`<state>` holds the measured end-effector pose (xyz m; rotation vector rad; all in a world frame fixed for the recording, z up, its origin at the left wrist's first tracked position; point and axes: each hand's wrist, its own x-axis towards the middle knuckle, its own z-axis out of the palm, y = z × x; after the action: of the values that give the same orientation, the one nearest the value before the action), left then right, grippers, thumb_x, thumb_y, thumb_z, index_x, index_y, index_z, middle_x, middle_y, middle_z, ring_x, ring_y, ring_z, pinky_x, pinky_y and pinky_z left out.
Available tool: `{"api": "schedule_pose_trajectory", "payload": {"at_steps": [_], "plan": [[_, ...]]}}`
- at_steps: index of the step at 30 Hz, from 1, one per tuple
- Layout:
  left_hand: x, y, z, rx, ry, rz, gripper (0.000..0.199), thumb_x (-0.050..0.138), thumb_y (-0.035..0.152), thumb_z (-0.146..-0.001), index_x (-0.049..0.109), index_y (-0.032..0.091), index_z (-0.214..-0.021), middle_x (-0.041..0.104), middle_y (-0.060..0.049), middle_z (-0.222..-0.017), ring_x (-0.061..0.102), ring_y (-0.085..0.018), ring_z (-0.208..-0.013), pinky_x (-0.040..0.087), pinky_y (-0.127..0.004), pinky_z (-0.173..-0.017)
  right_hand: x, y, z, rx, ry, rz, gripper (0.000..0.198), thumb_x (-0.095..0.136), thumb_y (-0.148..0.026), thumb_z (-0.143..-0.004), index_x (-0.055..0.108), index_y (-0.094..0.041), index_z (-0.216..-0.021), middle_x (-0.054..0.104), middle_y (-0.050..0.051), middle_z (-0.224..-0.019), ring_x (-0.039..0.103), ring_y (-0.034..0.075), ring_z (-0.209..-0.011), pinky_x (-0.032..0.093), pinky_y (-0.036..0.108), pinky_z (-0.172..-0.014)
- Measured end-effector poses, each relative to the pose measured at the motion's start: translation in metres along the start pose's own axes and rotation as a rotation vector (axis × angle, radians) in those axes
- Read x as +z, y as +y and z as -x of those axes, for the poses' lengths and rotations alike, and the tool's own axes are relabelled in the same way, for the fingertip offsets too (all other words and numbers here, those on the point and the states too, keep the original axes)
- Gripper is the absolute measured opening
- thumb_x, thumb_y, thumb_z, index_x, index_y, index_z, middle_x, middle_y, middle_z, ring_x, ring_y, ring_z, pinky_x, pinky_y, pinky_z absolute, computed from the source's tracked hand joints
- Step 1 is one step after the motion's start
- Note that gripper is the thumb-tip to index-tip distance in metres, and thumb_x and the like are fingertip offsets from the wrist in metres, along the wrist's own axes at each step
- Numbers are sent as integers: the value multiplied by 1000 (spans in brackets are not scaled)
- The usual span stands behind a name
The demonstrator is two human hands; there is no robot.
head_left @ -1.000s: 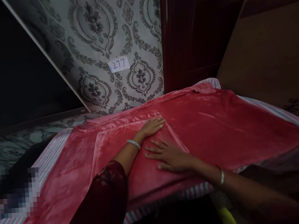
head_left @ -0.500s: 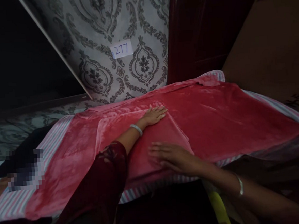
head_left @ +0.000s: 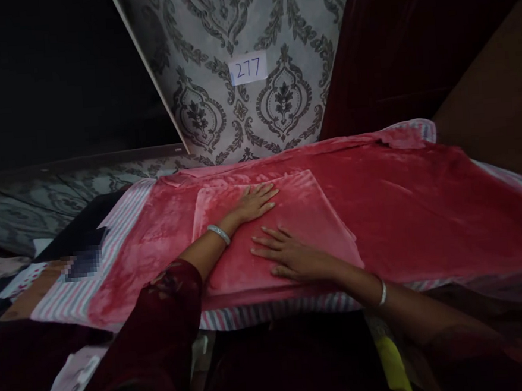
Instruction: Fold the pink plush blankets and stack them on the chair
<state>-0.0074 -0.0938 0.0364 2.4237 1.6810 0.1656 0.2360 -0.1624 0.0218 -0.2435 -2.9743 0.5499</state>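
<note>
Folded rectangle of red plush fabric [head_left: 307, 216]: flat, smooth, paler sheen at far edge. Sits on larger spread red plush sheet [head_left: 409, 215]. Left hand [head_left: 253, 204] palm-down on far half, right hand [head_left: 294, 255] on near half; both hands' fingers apart.

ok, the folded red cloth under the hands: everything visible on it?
The folded red cloth looks plush, fleece-like, with a soft sheen and paler far edge. It lies flat, roughly rectangular, layers showing at its right edge; their number is unclear. It sits on a wider red cloth. The left hand and right hand lie spread on top.
</note>
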Motion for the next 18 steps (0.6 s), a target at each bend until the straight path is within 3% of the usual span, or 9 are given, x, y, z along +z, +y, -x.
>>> {"api": "schedule_pose_trajectory", "payload": {"at_steps": [7, 10, 12, 14, 16, 18], "plan": [[5, 5, -2, 1, 48, 36, 61, 35, 51, -105, 35, 30, -162, 21, -4, -173, 13, -27, -161, 2, -52, -129, 23, -49, 48, -8, -30, -56, 64, 66, -35, -96, 45, -33, -156, 29, 4, -170, 4, 27, -161, 7, 59, -128], [1, 9, -1, -14, 153, 48, 58, 41, 46, -103, 42, 28, -158, 32, -6, -170, 23, -27, -158, 6, -51, -129, 15, -55, 62, -16, 36, -202, 56, 62, -36, -99, 50, -31, -154, 37, 6, -167, 24, 24, -158, 19, 51, -128], [-7, 10, 3, -67, 272, 102, 53, 48, 42, -100, 53, 27, -150, 46, -8, -162, 34, -28, -153, 9, -51, -129, 5, -45, 72, 37, 251, -281, 50, 54, -37, -102, 54, -28, -151, 49, 9, -159, 41, 22, -149, 30, 46, -125], [-18, 9, 13, -158, 421, 235, 47, 59, 38, -94, 62, 26, -139, 60, -9, -149, 42, -32, -147, 17, -52, -128, -5, -21, 83, 191, 548, -311, 46, 50, -41, -103, 59, -26, -146, 59, 11, -149, 52, 24, -141, 37, 46, -121], [-28, 3, 35, -280, 593, 477, 49, 70, 36, -86, 65, 24, -134, 67, -10, -137, 50, -34, -140, 31, -51, -123, -13, 11, 95, 404, 799, -330, 49, 52, -48, -100, 63, -24, -141, 64, 13, -143, 58, 28, -135, 41, 51, -117], [-34, -4, 67, -446, 791, 827, 58, 77, 36, -81, 62, 24, -136, 71, -9, -128, 58, -31, -131, 45, -45, -114, -16, 45, 106, 601, 946, -376, 57, 57, -55, -94, 64, -21, -139, 65, 15, -140, 61, 31, -130, 44, 53, -114]]}}
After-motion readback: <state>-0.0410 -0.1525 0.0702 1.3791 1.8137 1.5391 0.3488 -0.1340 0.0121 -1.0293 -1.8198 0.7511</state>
